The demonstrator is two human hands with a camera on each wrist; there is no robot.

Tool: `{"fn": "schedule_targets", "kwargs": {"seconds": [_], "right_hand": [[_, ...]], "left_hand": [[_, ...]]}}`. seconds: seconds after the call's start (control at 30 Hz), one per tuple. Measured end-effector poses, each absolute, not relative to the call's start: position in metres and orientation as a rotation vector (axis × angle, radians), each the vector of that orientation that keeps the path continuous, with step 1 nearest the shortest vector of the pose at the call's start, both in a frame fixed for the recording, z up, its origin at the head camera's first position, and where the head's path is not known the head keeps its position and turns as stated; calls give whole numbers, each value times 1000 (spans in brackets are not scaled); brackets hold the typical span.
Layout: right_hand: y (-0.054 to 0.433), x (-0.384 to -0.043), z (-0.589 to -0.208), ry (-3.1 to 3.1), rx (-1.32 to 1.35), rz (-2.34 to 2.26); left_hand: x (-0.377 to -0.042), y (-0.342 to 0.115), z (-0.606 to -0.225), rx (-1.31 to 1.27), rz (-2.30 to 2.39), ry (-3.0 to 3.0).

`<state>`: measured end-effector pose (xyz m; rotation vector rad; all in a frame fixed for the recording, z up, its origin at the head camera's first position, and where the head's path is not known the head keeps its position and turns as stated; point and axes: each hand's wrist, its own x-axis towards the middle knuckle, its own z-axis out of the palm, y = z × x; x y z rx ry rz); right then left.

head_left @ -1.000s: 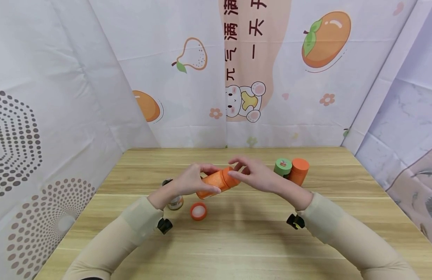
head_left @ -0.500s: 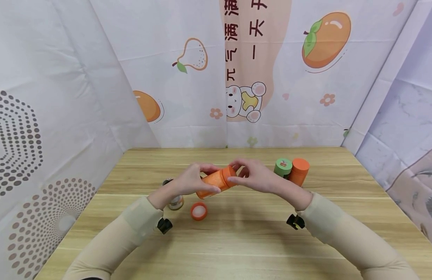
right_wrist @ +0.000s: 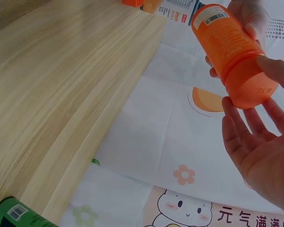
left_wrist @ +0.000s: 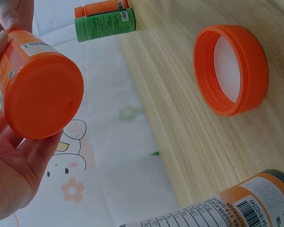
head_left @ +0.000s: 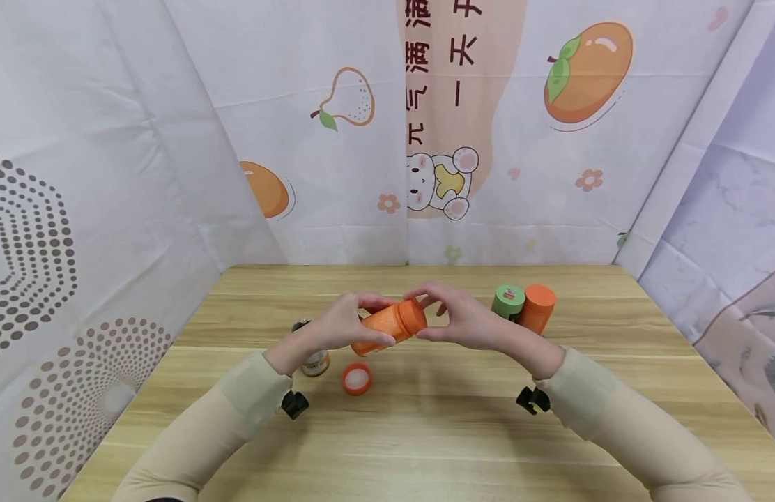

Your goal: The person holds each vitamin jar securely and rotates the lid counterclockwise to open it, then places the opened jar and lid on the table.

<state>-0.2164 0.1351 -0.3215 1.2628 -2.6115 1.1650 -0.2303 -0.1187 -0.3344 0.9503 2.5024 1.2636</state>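
Observation:
My left hand [head_left: 343, 322] grips an orange bottle [head_left: 382, 324], which is held tilted above the table with its capped end toward the right. At that end, my right hand [head_left: 459, 317] holds the ribbed orange cap [head_left: 415, 315] between thumb and fingertips, its palm away from it. In the right wrist view, raised lettering shows on the top of the cap [right_wrist: 253, 87]. The left wrist view shows the bottle's round orange base [left_wrist: 45, 97]. Below the hands lies a loose orange lid [head_left: 356, 379], its white inside facing up.
Partly behind my left wrist is another bottle [head_left: 315, 364] with a printed label. A green-capped container [head_left: 508, 300] and an orange container [head_left: 538, 307] stand side by side at the back right of the wooden table [head_left: 400, 446]. A printed curtain hangs behind.
Over the last second, my right fingers closed on the cap, and the thumb then shifted from its face to its lower edge. My left hand and the bottle have hardly moved.

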Motion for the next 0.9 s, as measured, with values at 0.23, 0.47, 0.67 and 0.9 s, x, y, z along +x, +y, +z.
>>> {"fn": "schedule_targets", "kwargs": {"seconds": [0.23, 0.47, 0.67, 0.9], "right_hand": [[136, -217, -323, -2561, 1315, 1176], [137, -215, -321, -2600, 1246, 1239], [135, -215, -321, -2666, 1160, 1286], [133, -215, -324, -2772, 1068, 1339]], "left_hand": [[-230, -119, -334, 935, 1259, 2504], [-229, -118, -333, 939, 1233, 2519], [-229, -118, -333, 945, 1235, 2519], [-229, -117, -334, 952, 1242, 2512]]}}
